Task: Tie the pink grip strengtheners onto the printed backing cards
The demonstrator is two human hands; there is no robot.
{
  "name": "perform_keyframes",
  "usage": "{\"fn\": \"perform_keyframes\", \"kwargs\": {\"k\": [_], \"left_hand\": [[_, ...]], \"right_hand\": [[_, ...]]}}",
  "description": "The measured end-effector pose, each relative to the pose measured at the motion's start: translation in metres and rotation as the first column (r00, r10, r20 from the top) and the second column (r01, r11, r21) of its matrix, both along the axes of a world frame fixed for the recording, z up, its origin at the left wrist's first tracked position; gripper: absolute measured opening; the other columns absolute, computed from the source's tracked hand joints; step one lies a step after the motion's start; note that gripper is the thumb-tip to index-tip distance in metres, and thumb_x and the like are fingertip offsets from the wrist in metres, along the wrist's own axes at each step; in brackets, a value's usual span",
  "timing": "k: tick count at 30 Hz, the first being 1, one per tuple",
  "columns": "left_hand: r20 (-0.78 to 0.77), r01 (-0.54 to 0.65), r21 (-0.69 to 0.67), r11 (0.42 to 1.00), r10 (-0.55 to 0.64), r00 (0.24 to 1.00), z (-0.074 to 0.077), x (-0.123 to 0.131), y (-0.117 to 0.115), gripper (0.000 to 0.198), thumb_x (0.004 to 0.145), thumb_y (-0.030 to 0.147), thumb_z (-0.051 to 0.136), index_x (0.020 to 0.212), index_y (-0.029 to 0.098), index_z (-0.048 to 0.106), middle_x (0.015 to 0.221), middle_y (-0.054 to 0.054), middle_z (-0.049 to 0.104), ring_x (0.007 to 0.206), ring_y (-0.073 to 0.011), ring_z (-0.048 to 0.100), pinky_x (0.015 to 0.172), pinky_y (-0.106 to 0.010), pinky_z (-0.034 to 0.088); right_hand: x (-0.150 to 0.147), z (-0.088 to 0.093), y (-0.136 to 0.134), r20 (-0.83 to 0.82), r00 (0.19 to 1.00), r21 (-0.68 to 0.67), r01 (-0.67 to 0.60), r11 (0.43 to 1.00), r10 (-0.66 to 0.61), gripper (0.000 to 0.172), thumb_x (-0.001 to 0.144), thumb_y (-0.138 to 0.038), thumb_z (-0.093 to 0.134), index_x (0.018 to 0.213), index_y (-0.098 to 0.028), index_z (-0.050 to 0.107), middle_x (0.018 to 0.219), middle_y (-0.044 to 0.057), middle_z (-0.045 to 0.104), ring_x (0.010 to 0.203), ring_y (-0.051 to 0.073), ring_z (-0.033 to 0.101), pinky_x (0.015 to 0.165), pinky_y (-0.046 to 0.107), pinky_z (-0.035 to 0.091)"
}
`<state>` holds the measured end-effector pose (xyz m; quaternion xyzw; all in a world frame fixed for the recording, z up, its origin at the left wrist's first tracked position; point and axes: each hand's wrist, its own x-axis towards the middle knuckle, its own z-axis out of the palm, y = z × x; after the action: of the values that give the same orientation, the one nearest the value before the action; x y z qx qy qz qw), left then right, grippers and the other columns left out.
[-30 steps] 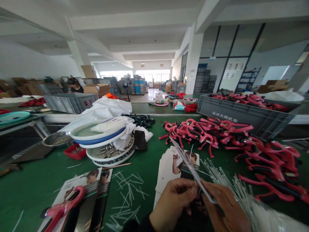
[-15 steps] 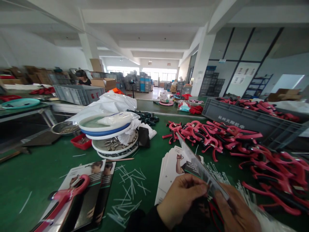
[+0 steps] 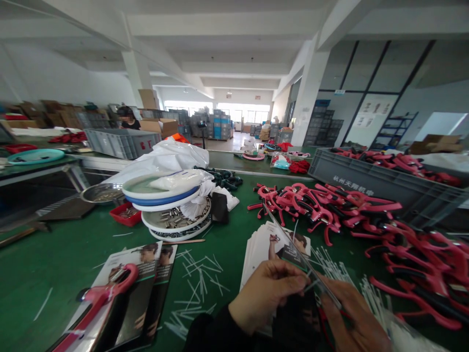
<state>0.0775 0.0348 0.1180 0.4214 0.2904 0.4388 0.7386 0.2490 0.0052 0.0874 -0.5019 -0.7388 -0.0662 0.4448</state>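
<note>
This is a factory packing workshop, a wide concrete-pillared hall. Just ahead of the left hand and right hand, a long green-topped workbench holds a heap of pink-red plastic-handled tools, and printed white retail cards lie beside the hands. Beyond the right hand sits a grey plastic factory crate. Far ahead of the hands, brown cardboard cartons and stacked blue-and-grey crates line the floor.

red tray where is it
The small red tray sits on the green workbench left of centre in the head view, just below the metal bowl and left of the stacked white plates.
</note>
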Motion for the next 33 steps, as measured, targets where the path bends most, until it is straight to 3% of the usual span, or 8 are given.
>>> {"fn": "perform_keyframes", "kwargs": {"k": [8, 15, 22, 28, 33], "left_hand": [[0.011, -0.022, -0.035, 0.999, 0.022, 1.000, -0.002, 0.002, 0.001, 0.018, 0.064, 0.028, 0.072, 0.069, 0.013, 0.065, 0.056, 0.003, 0.056, 0.037, -0.0001, 0.034, 0.036, -0.016, 0.019], [0.193, -0.150, -0.105, 0.983, 0.168, 0.967, -0.007, 0.004, 0.003, 0.036, 0.059, 0.036, 0.078, 0.071, 0.015, 0.052, 0.058, 0.005, 0.057, 0.041, -0.0019, 0.046, 0.044, -0.014, 0.041], [0.306, -0.203, -0.116, 0.972, 0.230, 0.924, -0.026, 0.021, -0.004, 0.043, 0.060, 0.042, 0.076, 0.066, 0.017, 0.043, 0.050, 0.006, 0.054, 0.039, -0.0024, 0.046, 0.041, -0.013, 0.037], [0.335, -0.285, -0.058, 0.957, 0.288, 0.897, -0.013, 0.019, -0.013, 0.032, 0.074, 0.039, 0.066, 0.089, 0.021, 0.045, 0.084, 0.001, 0.060, 0.061, -0.0070, 0.057, 0.054, -0.017, 0.043], [0.112, -0.412, 0.029, 0.911, 0.407, 0.907, -0.006, -0.002, -0.016, 0.058, 0.070, 0.021, 0.068, 0.115, 0.030, 0.033, 0.113, -0.004, 0.054, 0.076, -0.0132, 0.061, 0.063, -0.025, 0.048]], "right_hand": [[0.001, -0.001, 0.000, 0.024, 0.999, 0.005, -0.037, 0.999, 0.037, 0.021, 0.086, -0.031, 0.049, 0.101, -0.023, 0.062, 0.093, 0.004, 0.065, 0.084, 0.018, 0.064, 0.072, 0.026, 0.054], [-0.003, -0.006, 0.000, 0.065, 0.995, 0.056, -0.084, 0.995, 0.080, 0.022, 0.084, -0.028, 0.053, 0.103, -0.021, 0.060, 0.096, 0.007, 0.063, 0.086, 0.019, 0.062, 0.072, 0.029, 0.053], [-0.011, -0.001, 0.004, 0.127, 0.984, 0.127, -0.138, 0.982, 0.122, 0.026, 0.082, -0.025, 0.054, 0.107, -0.019, 0.059, 0.094, 0.009, 0.061, 0.086, 0.020, 0.061, 0.072, 0.031, 0.053], [-0.015, 0.003, 0.001, 0.177, 0.970, 0.110, -0.189, 0.976, 0.168, 0.037, 0.079, -0.036, 0.056, 0.112, -0.017, 0.058, 0.099, 0.011, 0.061, 0.089, 0.022, 0.060, 0.070, 0.030, 0.054], [-0.015, 0.001, 0.000, 0.210, 0.960, 0.068, -0.201, 0.977, 0.183, 0.035, 0.082, -0.034, 0.052, 0.113, -0.018, 0.058, 0.100, 0.010, 0.063, 0.090, 0.021, 0.060, 0.073, 0.030, 0.053]]}}
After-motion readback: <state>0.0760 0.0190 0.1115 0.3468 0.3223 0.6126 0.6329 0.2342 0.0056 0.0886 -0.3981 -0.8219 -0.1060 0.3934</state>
